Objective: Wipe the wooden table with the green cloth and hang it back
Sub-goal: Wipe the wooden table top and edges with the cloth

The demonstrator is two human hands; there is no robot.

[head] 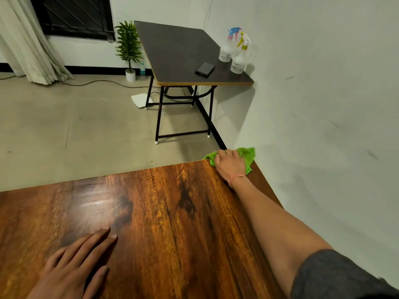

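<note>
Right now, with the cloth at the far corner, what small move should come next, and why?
Probably draw the right hand and green cloth back toward the body along the wooden table: the cloth already overhangs the far right corner, and the nearer surface lies unwiped ahead of it.

cloth [248,154] under right hand [231,165] at wooden table [172,212] far corner, left hand [75,266] near edge

Our right arm stretches to the frame's upper right, its grip [230,167] pressed palm-down; our left grip [75,270] lies flat, fingers straight, lower left.
</note>
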